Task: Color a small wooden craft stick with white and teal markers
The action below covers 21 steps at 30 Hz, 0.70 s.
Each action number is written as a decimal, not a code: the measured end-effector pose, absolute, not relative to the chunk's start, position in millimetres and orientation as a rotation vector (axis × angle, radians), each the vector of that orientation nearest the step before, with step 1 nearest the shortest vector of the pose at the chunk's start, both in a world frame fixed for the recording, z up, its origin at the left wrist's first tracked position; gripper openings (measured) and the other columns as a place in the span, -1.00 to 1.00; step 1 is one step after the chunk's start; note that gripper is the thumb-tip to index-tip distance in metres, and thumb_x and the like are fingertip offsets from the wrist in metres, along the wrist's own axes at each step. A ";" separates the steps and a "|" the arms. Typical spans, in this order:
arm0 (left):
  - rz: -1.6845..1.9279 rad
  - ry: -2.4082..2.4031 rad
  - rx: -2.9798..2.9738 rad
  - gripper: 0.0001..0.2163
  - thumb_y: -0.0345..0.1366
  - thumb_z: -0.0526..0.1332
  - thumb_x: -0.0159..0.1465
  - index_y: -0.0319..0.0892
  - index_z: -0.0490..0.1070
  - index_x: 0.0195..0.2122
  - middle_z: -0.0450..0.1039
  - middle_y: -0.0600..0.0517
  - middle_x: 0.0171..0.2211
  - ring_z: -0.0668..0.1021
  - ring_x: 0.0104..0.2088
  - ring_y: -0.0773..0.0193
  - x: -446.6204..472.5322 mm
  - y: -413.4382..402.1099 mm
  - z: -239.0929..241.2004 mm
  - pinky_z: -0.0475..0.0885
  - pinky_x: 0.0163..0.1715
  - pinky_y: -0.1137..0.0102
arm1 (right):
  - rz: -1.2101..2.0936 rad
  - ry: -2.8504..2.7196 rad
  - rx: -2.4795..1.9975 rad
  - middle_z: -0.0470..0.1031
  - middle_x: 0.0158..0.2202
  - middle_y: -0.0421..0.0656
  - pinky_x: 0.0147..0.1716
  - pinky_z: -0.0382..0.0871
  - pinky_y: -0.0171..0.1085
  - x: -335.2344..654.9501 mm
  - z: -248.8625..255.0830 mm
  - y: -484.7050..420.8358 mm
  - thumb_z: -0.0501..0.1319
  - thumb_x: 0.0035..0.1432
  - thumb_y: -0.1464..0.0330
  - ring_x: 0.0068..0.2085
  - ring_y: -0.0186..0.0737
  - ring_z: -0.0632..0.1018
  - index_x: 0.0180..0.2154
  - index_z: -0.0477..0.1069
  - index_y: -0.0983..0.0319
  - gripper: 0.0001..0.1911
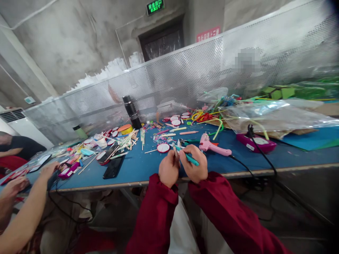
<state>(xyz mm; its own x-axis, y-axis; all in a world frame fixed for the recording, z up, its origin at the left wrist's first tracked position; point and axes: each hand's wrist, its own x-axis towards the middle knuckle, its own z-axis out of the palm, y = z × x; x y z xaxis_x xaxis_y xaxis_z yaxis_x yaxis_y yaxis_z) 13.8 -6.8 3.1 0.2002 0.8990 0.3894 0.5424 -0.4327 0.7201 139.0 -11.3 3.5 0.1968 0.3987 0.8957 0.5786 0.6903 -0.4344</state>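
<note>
My right hand (196, 164) is closed around a teal marker (192, 159), tilted with its tip toward my left hand. My left hand (168, 168) has its fingers pinched on a small, slim, pale piece (175, 151) whose kind I cannot make out. The two hands are close together over the table's front edge. Just beyond my left hand lies a small round drum (163, 147) with a white face and a red rim. To the right of my right hand rests a pink hot glue gun (215, 147). Pliers with teal handles (192, 141) lie partly hidden behind my hands.
Several markers (189, 133) lie beyond my hands. Leftward are a black phone (113, 167), wooden sticks (129, 141) and a black thermos (131, 112). A purple power strip (255, 143) with a cable stands right. A co-worker's hands (49, 171) work at far left. Perforated metal (185, 74) borders the back.
</note>
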 end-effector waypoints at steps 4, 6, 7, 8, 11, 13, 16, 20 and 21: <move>1.124 1.328 2.043 -0.79 -0.12 0.00 0.45 -0.08 0.33 -0.21 0.38 0.13 -0.48 0.41 -0.44 0.30 13.6 -7.2 3.7 0.28 -0.37 0.44 | -0.153 -1.425 -0.881 0.41 -0.42 -0.20 -0.34 0.31 -0.23 139.2 2.7 -10.6 0.20 0.28 0.38 -0.36 -0.22 0.46 -0.37 0.31 0.15 -0.85; 1.129 1.313 2.044 -0.78 -0.11 -0.01 0.45 -0.08 0.32 -0.22 0.38 0.13 -0.48 0.41 -0.44 0.30 13.6 -7.3 4.2 0.28 -0.37 0.44 | -0.147 -1.421 -0.879 0.42 -0.41 -0.20 -0.33 0.32 -0.23 139.4 2.2 -10.6 0.20 0.28 0.38 -0.35 -0.21 0.47 -0.37 0.32 0.15 -0.86; 1.130 1.311 2.047 -0.77 -0.10 -0.01 0.45 -0.08 0.32 -0.22 0.38 0.13 -0.48 0.41 -0.44 0.30 13.6 -7.3 4.5 0.28 -0.37 0.44 | -0.143 -1.418 -0.876 0.43 -0.41 -0.20 -0.32 0.33 -0.23 139.5 2.0 -10.7 0.20 0.28 0.38 -0.35 -0.21 0.47 -0.36 0.32 0.15 -0.87; 1.129 1.311 2.050 -0.77 -0.10 -0.02 0.45 -0.08 0.32 -0.21 0.39 0.12 -0.47 0.42 -0.44 0.30 13.7 -7.2 4.7 0.29 -0.37 0.44 | -0.139 -1.414 -0.873 0.43 -0.40 -0.19 -0.31 0.33 -0.23 139.6 1.8 -10.8 0.20 0.28 0.37 -0.34 -0.21 0.48 -0.36 0.32 0.15 -0.87; 1.124 1.320 2.047 -0.76 -0.10 -0.02 0.46 -0.09 0.33 -0.19 0.41 0.10 -0.45 0.44 -0.41 0.29 13.9 -7.0 4.8 0.31 -0.35 0.42 | -0.135 -1.418 -0.876 0.43 -0.41 -0.20 -0.32 0.34 -0.22 139.7 1.9 -11.2 0.19 0.28 0.37 -0.35 -0.21 0.48 -0.37 0.32 0.15 -0.86; 1.122 1.323 2.044 -0.77 -0.11 -0.01 0.45 -0.09 0.34 -0.18 0.43 0.09 -0.43 0.45 -0.40 0.28 13.9 -7.0 4.5 0.33 -0.33 0.42 | -0.135 -1.420 -0.883 0.42 -0.42 -0.20 -0.33 0.34 -0.22 139.6 2.4 -11.6 0.19 0.28 0.37 -0.36 -0.21 0.48 -0.38 0.32 0.15 -0.85; 1.111 1.326 2.052 -0.76 -0.11 -0.02 0.46 -0.09 0.35 -0.17 0.44 0.10 -0.43 0.45 -0.40 0.28 13.9 -7.4 3.9 0.34 -0.33 0.41 | -0.134 -1.408 -0.892 0.44 -0.42 -0.18 -0.33 0.34 -0.21 139.4 3.4 -12.0 0.19 0.28 0.36 -0.35 -0.20 0.48 -0.38 0.33 0.15 -0.86; 1.112 1.337 2.066 -0.75 -0.09 -0.03 0.46 -0.09 0.33 -0.19 0.41 0.11 -0.45 0.43 -0.43 0.29 13.7 -7.8 3.9 0.31 -0.36 0.42 | -0.133 -1.408 -0.899 0.44 -0.41 -0.18 -0.33 0.35 -0.22 139.6 4.5 -12.7 0.19 0.29 0.35 -0.35 -0.21 0.48 -0.37 0.32 0.15 -0.86; 1.116 1.335 2.067 -0.76 -0.10 -0.03 0.46 -0.09 0.33 -0.19 0.41 0.11 -0.45 0.43 -0.43 0.29 13.6 -7.8 4.1 0.31 -0.36 0.42 | -0.134 -1.412 -0.898 0.43 -0.42 -0.18 -0.33 0.34 -0.22 139.8 4.7 -12.9 0.18 0.29 0.36 -0.35 -0.21 0.48 -0.37 0.32 0.15 -0.85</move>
<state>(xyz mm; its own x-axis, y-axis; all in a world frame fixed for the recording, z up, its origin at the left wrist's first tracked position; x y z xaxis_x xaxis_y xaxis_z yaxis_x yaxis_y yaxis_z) 13.6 -7.8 4.1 0.2101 0.8959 0.3914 0.5444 -0.4398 0.7143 139.8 -12.9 4.7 0.2089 0.4195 0.8834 0.5778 0.6758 -0.4576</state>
